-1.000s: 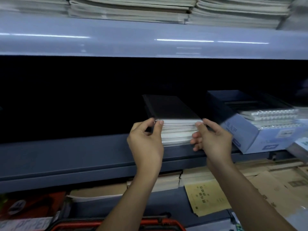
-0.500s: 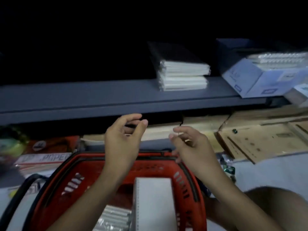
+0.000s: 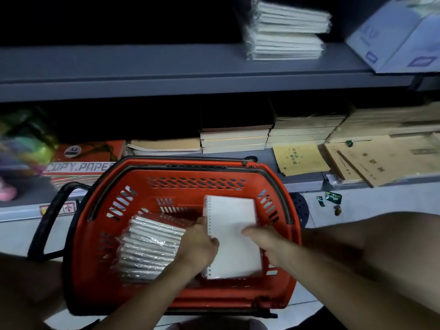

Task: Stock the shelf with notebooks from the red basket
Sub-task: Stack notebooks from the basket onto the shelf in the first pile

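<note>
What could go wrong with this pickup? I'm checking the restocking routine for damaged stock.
1. Both hands, left hand and right hand, hold the white spiral notebook by its edges; it may slip or its cover may bend.
2. The shrink-wrapped notebook pack leans against the red basket wall beside it; lifting could make it topple.

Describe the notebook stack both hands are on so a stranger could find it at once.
Start at the red basket on the floor below the grey shelf. In its right half lies a white spiral-bound stack, left hand and right hand gripping its sides. Unlike the plastic-wrapped bundle beside it, it lies flat, its blank cover up.
</note>
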